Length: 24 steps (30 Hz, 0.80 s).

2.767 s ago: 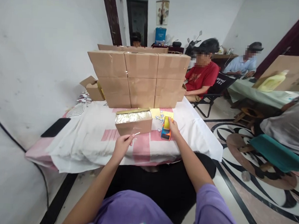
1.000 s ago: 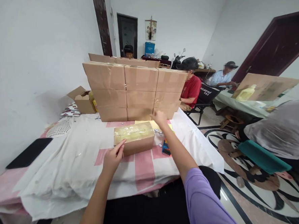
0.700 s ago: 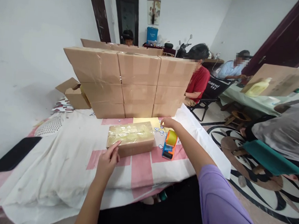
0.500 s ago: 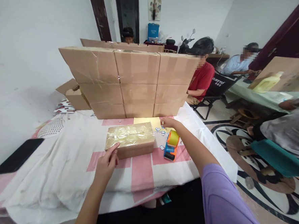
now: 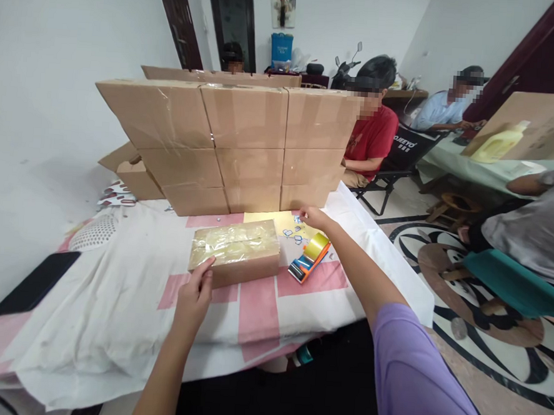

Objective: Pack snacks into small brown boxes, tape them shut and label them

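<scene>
A small cardboard box [image 5: 236, 264] with clear tape over its top lies on the table in front of me. My left hand [image 5: 198, 285] is at its near left corner, fingertips on the edge and the other fingers curled. A tape dispenser [image 5: 309, 258], orange and blue with a yellowish roll, lies to the right of the box. Beyond the dispenser, my right hand [image 5: 314, 217] is closed in a pinch, close to the stacked boxes. Whatever its fingertips may hold is too small to make out.
A wall of stacked cardboard boxes [image 5: 254, 168] stands at the back of the table. An open box [image 5: 140, 179], a white perforated basket [image 5: 94, 232] and a black tablet-like slab [image 5: 36, 282] are on the left. A person in red [image 5: 372, 138] sits beyond the table.
The tape dispenser has swung round, its near end now pointing left towards the small box. My right hand stays pinched beyond it. My left hand keeps its place at the box's corner.
</scene>
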Motion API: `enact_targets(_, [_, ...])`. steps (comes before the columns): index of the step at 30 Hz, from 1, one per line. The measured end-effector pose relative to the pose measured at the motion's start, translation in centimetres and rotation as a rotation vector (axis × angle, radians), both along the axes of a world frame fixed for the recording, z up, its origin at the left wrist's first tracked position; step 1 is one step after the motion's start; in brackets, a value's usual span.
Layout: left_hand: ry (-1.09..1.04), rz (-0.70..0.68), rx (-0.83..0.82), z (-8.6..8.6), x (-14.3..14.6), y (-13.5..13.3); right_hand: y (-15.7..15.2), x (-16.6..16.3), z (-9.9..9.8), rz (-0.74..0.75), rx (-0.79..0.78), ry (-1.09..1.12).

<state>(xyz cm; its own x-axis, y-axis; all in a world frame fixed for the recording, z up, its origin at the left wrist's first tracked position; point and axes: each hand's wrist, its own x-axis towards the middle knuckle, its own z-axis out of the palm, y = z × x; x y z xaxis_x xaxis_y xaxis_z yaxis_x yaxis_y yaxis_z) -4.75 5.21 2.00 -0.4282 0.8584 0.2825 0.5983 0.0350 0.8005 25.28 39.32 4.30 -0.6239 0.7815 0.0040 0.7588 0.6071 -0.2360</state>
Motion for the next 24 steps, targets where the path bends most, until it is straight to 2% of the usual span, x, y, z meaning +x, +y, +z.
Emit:
enact_targets(4, [0.002,0.008,-0.009,0.2,0.2,-0.1,-0.6,0.9,0.0,-0.068,0.023,0.04])
enact_targets(11, [-0.023,0.004,-0.025,0.0,0.1,0.1,-2.5,2.4,0.3,-0.102,0.011,0.105])
enact_targets(13, [0.032,0.002,-0.039,0.7,0.2,-0.3,-2.9,3.0,0.4,-0.123,0.007,0.126])
enact_targets(16, [0.279,0.079,-0.071,3.6,1.7,-1.3,-3.1,3.3,0.4,-0.156,0.012,0.177])
enact_targets(18, [0.422,0.115,-0.049,6.8,4.0,-1.0,-3.0,3.0,0.5,-0.167,0.019,0.22])
enact_targets(19, [0.434,0.058,-0.02,8.6,5.5,-0.1,-2.9,2.7,0.6,-0.167,0.023,0.242])
enact_targets(21, [0.519,-0.117,-0.022,12.0,8.6,3.4,-2.8,2.1,0.9,-0.159,0.029,0.284])
enact_targets(24, [0.622,-0.344,-0.192,15.5,12.5,12.3,-2.8,1.5,1.8,-0.144,0.046,0.336])
